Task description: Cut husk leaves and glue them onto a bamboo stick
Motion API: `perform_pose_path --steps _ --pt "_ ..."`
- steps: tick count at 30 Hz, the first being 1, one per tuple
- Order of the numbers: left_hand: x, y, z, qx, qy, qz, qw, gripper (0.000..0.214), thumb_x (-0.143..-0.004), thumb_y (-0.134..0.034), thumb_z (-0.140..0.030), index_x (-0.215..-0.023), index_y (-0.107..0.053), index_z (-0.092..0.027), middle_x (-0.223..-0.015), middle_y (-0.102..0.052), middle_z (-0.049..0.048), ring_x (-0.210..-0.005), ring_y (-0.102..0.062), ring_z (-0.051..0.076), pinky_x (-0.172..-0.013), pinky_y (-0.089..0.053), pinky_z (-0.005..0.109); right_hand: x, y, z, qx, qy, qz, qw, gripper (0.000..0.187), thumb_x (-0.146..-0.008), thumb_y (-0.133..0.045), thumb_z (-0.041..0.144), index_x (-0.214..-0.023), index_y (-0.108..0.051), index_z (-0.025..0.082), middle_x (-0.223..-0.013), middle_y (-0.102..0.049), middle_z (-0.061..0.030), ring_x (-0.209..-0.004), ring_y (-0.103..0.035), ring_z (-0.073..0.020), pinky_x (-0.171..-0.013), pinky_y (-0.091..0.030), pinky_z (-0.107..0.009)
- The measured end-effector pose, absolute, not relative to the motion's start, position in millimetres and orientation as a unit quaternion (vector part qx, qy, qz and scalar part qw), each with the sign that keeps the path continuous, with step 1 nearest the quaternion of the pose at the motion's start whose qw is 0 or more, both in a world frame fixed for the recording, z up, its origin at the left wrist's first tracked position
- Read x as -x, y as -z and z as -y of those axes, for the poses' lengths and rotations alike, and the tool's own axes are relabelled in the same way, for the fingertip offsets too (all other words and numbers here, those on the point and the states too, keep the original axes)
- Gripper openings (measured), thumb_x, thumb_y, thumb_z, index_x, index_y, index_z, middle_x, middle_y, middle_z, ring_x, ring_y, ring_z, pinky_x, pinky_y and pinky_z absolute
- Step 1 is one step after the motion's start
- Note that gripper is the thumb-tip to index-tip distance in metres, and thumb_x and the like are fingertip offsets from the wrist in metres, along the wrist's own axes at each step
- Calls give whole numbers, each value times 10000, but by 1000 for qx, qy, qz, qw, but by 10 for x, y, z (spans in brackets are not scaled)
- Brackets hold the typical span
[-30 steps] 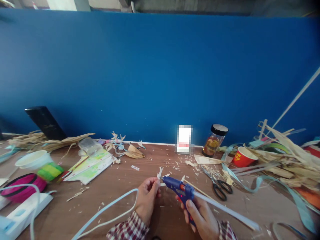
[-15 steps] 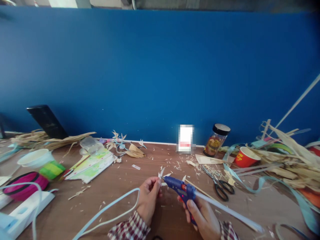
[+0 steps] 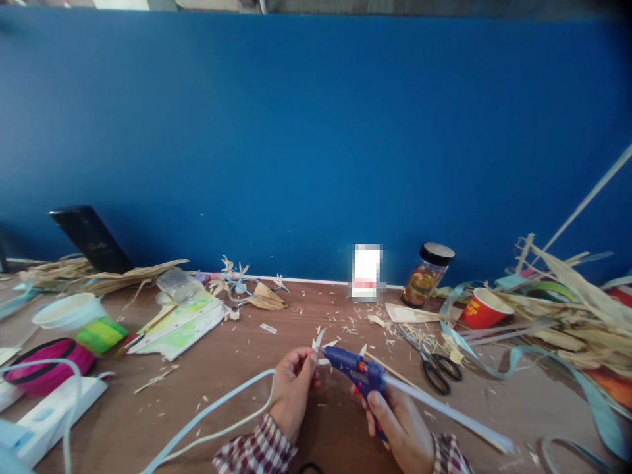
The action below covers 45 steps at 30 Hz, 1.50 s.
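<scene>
My left hand pinches a small pale piece with pointed petals, which looks like a husk flower, between thumb and fingertips. Its lower part is hidden by the fingers. In my right hand is a blue hot glue gun, gripped by its handle, with a small red light showing. The gun's nozzle points left and is at the petals; whether it touches them I cannot tell. A long translucent glue stick juts out of its back. Black-handled scissors lie to the right, amid pale scraps.
A jar with a black lid stands by the blue wall. A red paper cup, light-blue ribbon and dry husks lie right. On the left are a white power strip, a pink pouch and a looping cable.
Both hands hold nearly the same pose, with the glue gun still at the petals. The whole view has shifted very slightly.
</scene>
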<state>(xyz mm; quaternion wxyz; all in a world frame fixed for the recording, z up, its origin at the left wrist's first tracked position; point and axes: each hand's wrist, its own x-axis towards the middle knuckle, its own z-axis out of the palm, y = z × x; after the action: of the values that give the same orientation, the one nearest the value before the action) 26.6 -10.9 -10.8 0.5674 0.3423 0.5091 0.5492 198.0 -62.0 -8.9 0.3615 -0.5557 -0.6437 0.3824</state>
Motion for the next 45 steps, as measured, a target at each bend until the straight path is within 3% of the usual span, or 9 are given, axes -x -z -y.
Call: perform_pose_path --steps 45 --pt "-267 121 106 -340 -549 -509 569 265 -638 -657 -350 -758 -599 -121 -553 -551 -31 -495 -469 76 -471 -403 168 -2010 116 589 530 -387 662 362 449 -889 -269 459 -931 -547 109 -566 -545 -11 -525 -532 -136 -532 -390 -243"
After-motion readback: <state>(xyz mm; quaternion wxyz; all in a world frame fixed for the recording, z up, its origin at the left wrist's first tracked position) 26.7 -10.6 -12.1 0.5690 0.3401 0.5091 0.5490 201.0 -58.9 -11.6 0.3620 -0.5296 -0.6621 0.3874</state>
